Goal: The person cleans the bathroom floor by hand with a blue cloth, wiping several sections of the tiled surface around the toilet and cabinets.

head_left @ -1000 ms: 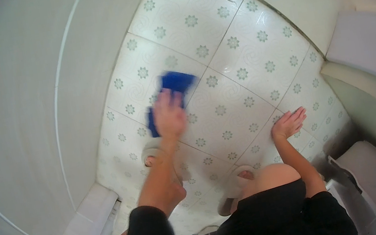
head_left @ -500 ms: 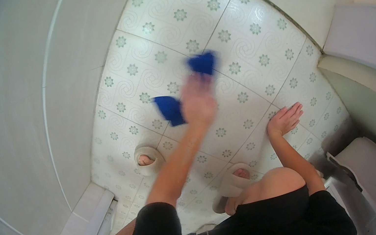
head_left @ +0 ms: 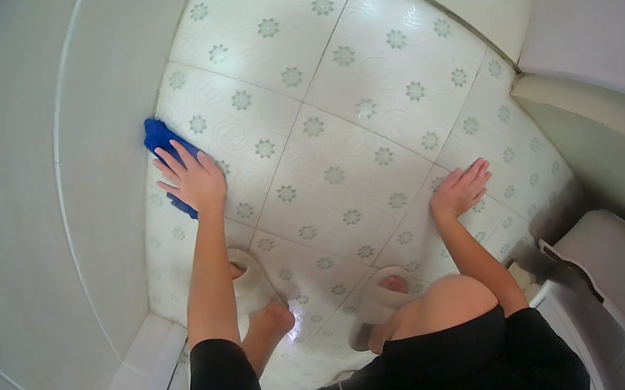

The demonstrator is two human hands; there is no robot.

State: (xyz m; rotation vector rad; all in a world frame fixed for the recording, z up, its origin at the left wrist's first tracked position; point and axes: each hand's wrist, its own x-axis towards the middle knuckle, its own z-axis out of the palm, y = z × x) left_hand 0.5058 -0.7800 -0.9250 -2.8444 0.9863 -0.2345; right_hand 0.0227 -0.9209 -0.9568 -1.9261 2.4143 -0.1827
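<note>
A blue cloth (head_left: 160, 135) lies bunched on the tiled floor (head_left: 326, 176), at the foot of the left wall. My left hand (head_left: 194, 180) presses flat on it with the fingers spread. Part of the cloth shows beyond my fingertips, and a corner sticks out near the wrist; the palm hides the middle. Off to the right, my right hand (head_left: 460, 189) rests on the tiles and holds nothing. Its fingers are stretched out and lie close together.
A pale wall (head_left: 114, 145) rises along the left. My feet wear light slippers (head_left: 384, 299) on the near tiles. At the right stand a curved pale green fixture (head_left: 598, 122) and a bin-like container (head_left: 617, 260). A dark-edged ledge (head_left: 447, 11) bounds the far right.
My left hand has swept the blue cloth leftward, from mid-floor to the wall's foot. The right hand stays planted on the same tile. The view has shifted slightly.
</note>
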